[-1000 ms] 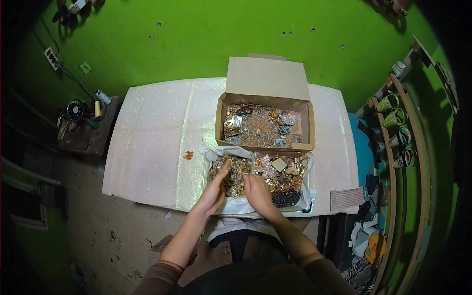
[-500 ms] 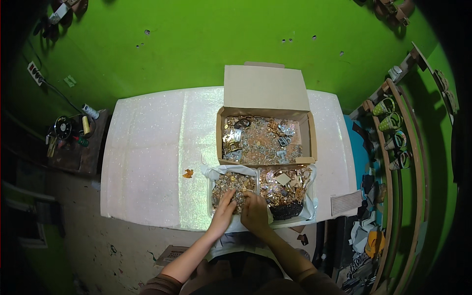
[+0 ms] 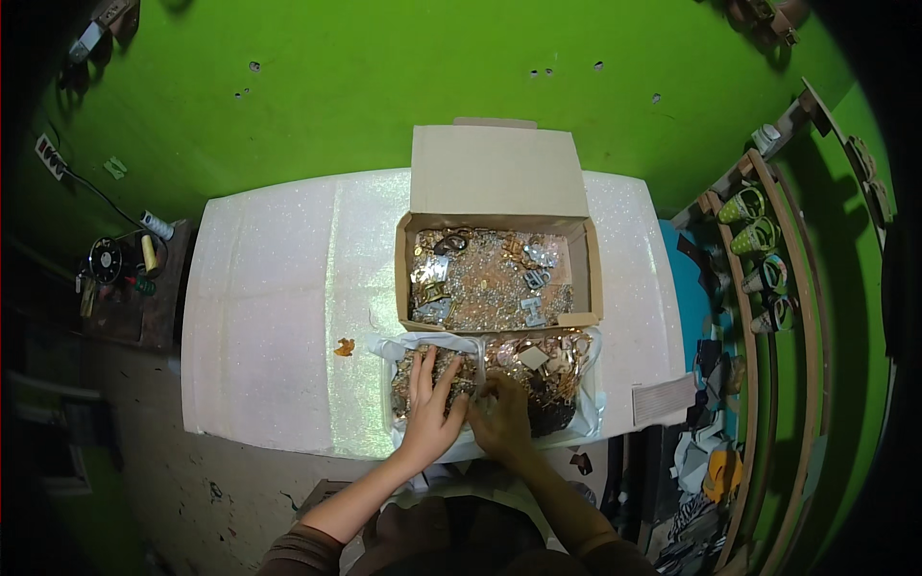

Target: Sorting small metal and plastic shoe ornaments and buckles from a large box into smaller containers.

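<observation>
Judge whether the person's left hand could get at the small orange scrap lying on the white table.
Probably yes: the left hand rests on the clear bag of metal pieces; the small orange scrap lies beside it, nothing between.

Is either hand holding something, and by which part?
Cannot be told. Left hand lies flat on the metal pieces in the clear bag; right hand curls among them.

cardboard box (image 3: 497, 264) sitting on table (image 3: 279, 317) | bag of metal fittings (image 3: 538, 379) lying before it | scrap (image 3: 344, 347) lying left of bag
</observation>
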`<action>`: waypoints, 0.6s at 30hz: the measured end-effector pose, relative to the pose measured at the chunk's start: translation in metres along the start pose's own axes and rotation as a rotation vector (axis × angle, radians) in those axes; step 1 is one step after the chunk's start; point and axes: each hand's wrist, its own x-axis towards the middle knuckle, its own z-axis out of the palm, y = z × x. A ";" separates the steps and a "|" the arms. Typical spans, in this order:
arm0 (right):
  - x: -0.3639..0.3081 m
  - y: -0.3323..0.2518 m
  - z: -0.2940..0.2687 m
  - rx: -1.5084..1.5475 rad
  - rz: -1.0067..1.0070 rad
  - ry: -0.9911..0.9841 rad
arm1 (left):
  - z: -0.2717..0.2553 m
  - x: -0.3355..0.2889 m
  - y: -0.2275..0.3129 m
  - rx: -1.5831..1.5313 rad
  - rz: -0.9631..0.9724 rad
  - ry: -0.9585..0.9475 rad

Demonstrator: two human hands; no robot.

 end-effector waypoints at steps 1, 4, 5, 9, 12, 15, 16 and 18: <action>0.009 0.002 -0.010 -0.010 -0.064 0.027 | 0.000 0.007 0.004 0.027 0.010 -0.003; 0.045 0.025 -0.042 0.016 -0.179 0.055 | 0.003 0.035 0.019 0.006 0.022 0.037; 0.061 0.027 -0.056 0.003 -0.133 0.004 | 0.005 0.044 0.022 0.039 0.025 0.065; 0.124 0.070 -0.088 -0.113 -0.204 -0.067 | 0.020 0.090 0.033 0.088 0.003 0.074; 0.169 0.108 -0.098 -0.247 -0.184 -0.221 | 0.040 0.129 0.039 0.138 -0.019 -0.022; 0.205 0.140 -0.090 -0.328 -0.210 -0.387 | 0.068 0.155 0.029 0.225 -0.072 -0.064; 0.213 0.148 -0.086 -0.325 -0.210 -0.395 | 0.075 0.162 0.026 0.264 -0.114 -0.112; 0.227 0.157 -0.075 -0.503 -0.203 -0.541 | 0.084 0.172 0.017 0.260 -0.133 -0.113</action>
